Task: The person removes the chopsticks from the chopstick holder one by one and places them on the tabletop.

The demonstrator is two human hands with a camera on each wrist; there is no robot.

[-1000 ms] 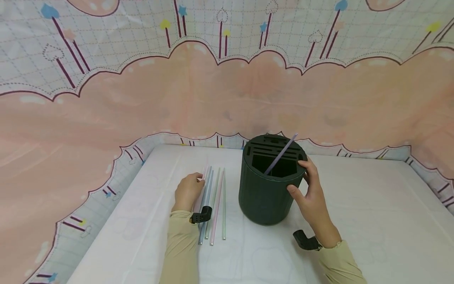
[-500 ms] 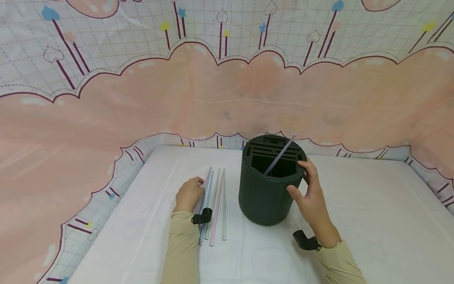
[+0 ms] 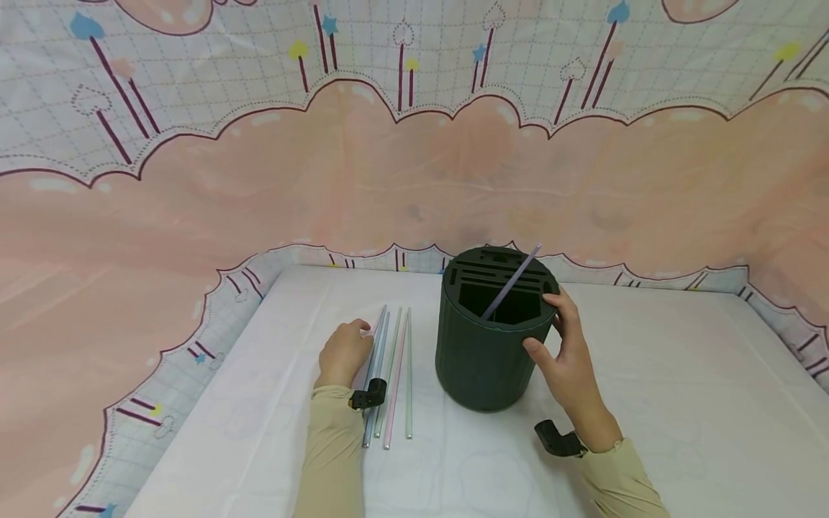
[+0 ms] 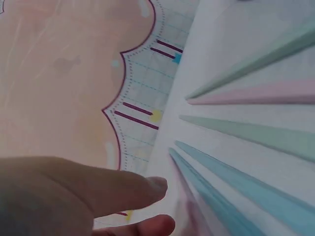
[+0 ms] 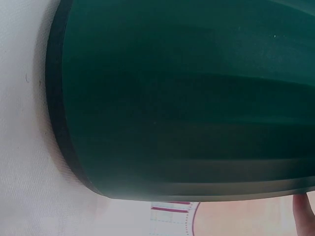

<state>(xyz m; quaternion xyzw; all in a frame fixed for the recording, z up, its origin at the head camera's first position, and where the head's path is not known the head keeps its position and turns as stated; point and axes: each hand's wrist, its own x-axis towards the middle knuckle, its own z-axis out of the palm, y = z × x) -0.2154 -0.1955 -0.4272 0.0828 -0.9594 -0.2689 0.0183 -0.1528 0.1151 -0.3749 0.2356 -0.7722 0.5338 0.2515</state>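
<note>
Several pastel chopsticks lie side by side on the table: blue ones (image 4: 236,179), green ones (image 3: 409,381) and a pink one (image 3: 398,378). Another pink chopstick (image 4: 189,211) lies left of the blue pair, closest to my left hand (image 3: 342,352). In the left wrist view, that hand's thumb and a finger are apart beside its tip, with nothing between them. A dark green slotted knife block (image 3: 486,367) stands upright to the right. My right hand (image 3: 573,367) grips its rim and side. One purple chopstick (image 3: 512,283) leans in its large front compartment.
A white cloth (image 3: 680,381) covers the table. Behind and to the left hangs a peach and white printed backdrop (image 3: 414,173), its lower border meeting the table edge. Black cameras are strapped to the left wrist (image 3: 368,394) and right wrist (image 3: 558,439).
My left hand stays beside the chopsticks with only slight shifts. The right hand, the knife block and the purple chopstick have not moved.
</note>
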